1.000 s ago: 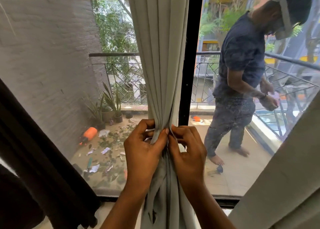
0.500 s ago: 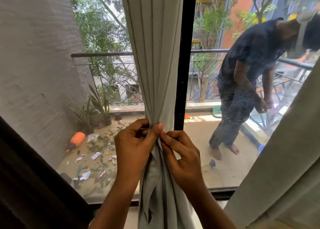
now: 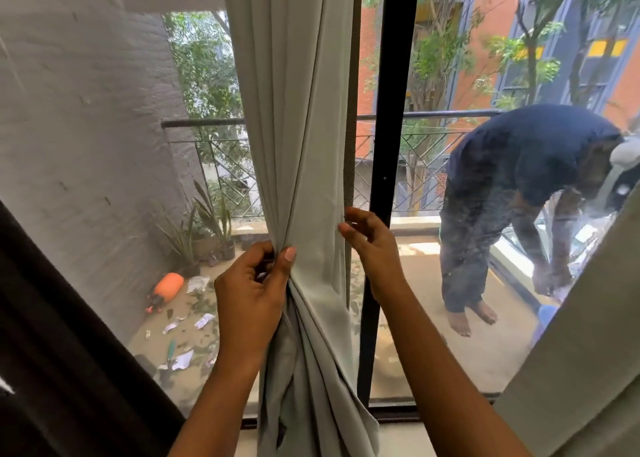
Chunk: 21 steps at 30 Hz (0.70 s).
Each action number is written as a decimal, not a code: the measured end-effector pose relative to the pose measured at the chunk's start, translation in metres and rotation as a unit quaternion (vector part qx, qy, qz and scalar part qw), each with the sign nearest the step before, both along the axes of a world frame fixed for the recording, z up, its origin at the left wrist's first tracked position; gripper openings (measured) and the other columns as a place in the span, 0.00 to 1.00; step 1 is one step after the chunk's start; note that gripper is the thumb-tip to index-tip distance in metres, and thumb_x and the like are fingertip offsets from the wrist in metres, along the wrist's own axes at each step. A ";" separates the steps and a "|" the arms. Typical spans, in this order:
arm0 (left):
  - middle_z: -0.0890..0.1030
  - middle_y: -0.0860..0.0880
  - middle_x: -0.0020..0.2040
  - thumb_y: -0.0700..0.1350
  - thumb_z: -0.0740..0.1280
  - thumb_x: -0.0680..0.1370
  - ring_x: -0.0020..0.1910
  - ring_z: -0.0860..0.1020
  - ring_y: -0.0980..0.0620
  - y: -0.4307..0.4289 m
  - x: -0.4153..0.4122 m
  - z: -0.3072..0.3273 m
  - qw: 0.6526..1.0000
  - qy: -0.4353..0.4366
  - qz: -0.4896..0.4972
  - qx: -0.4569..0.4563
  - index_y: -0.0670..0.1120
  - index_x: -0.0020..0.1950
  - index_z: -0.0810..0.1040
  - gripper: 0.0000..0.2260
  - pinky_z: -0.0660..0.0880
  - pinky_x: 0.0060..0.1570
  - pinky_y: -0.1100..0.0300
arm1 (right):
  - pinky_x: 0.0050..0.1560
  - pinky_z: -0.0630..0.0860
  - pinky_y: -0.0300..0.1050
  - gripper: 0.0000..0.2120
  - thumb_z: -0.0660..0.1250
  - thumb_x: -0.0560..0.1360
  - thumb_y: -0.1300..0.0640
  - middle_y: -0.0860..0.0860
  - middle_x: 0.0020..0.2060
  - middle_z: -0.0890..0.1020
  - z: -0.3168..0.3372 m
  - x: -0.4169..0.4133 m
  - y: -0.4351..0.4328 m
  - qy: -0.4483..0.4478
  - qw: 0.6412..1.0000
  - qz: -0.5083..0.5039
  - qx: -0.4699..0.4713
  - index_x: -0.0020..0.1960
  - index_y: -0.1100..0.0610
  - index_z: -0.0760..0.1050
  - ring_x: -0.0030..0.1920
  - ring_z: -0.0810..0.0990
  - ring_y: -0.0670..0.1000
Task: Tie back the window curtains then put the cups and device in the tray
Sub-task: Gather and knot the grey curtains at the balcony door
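Observation:
A pale grey-green curtain [image 3: 304, 127] hangs down the middle of the window, bunched at waist height. My left hand [image 3: 252, 290] grips the gathered folds on the curtain's left side, thumb pressed on the fabric. My right hand [image 3: 367, 242] is beside the curtain's right edge with fingers loosely curled, holding nothing I can see. A second pale curtain [image 3: 581, 370] slants across the lower right. No cups, device or tray are in view.
A dark curtain [image 3: 59, 352] fills the lower left. The black window frame post [image 3: 384, 179] stands just right of the middle curtain. Beyond the glass, a person [image 3: 512, 193] bends over on a littered balcony with potted plants [image 3: 207, 235].
My right hand has let go of the bunched curtain and moved up and right. The curtain's right side has spread out. The person outside has bent lower.

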<state>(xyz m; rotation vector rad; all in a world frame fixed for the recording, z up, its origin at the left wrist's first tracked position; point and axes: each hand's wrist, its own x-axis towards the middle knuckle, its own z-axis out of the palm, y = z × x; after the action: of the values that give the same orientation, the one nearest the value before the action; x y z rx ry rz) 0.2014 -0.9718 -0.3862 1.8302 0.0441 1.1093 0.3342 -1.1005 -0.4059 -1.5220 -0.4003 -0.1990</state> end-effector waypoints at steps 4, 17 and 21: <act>0.81 0.67 0.39 0.50 0.68 0.73 0.40 0.80 0.65 0.010 0.000 0.000 1.000 0.007 -0.014 -0.021 0.58 0.45 0.78 0.03 0.73 0.42 0.73 | 0.48 0.78 0.36 0.14 0.71 0.73 0.58 0.48 0.49 0.80 -0.007 -0.013 0.016 -0.069 0.997 0.004 0.028 0.58 0.48 0.76 0.48 0.78 0.42; 0.82 0.61 0.39 0.50 0.70 0.76 0.39 0.80 0.60 0.024 -0.004 0.001 0.999 0.019 0.011 -0.035 0.57 0.44 0.78 0.02 0.76 0.41 0.67 | 0.42 0.79 0.36 0.08 0.71 0.73 0.53 0.48 0.39 0.81 -0.005 -0.021 0.006 -0.042 0.998 -0.038 -0.034 0.46 0.57 0.78 0.41 0.80 0.41; 0.81 0.63 0.37 0.48 0.70 0.76 0.37 0.79 0.61 0.015 -0.005 0.004 0.999 0.008 0.028 -0.039 0.56 0.42 0.77 0.05 0.74 0.37 0.71 | 0.41 0.75 0.30 0.07 0.65 0.73 0.44 0.46 0.42 0.79 -0.013 -0.061 -0.004 -0.092 0.986 -0.137 0.000 0.47 0.47 0.72 0.42 0.78 0.41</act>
<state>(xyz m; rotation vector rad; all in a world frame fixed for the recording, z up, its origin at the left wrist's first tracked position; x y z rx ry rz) 0.1968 -0.9571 -0.3818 1.7773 0.1467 1.1177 0.2736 -1.1046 -0.4191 -1.5602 -0.3348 -0.5599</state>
